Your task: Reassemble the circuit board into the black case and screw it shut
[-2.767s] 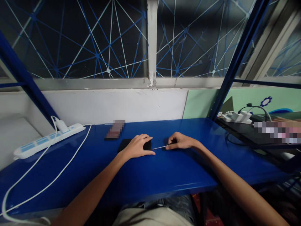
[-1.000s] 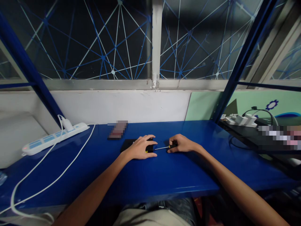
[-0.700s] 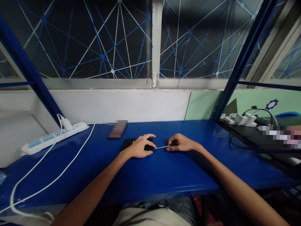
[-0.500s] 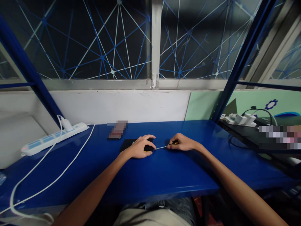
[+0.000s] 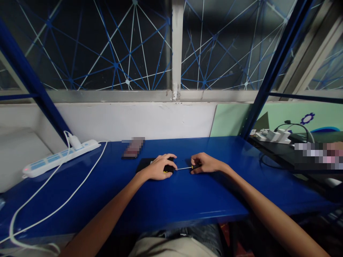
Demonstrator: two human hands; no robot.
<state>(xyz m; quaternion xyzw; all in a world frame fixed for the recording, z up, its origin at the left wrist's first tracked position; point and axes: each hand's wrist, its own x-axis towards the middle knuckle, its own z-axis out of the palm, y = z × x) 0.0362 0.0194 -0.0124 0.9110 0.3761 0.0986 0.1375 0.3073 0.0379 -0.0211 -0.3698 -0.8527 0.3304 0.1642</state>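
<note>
Head: left hand (image 5: 158,168) holds flat black block (image 5: 168,167), right hand (image 5: 205,163) grips metal-shafted screwdriver (image 5: 192,167)

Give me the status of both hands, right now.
Left hand: open, resting over a black object.
Right hand: closed, holding a screwdriver by its handle.

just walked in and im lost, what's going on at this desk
A person has both hands at work on a blue desk. The left hand lies across a black object, and the right hand holds a screwdriver, its shaft pointing at the object's right end. Whether the tip touches is too small to tell. Off to the left is a white power strip with a plug in it.
</note>
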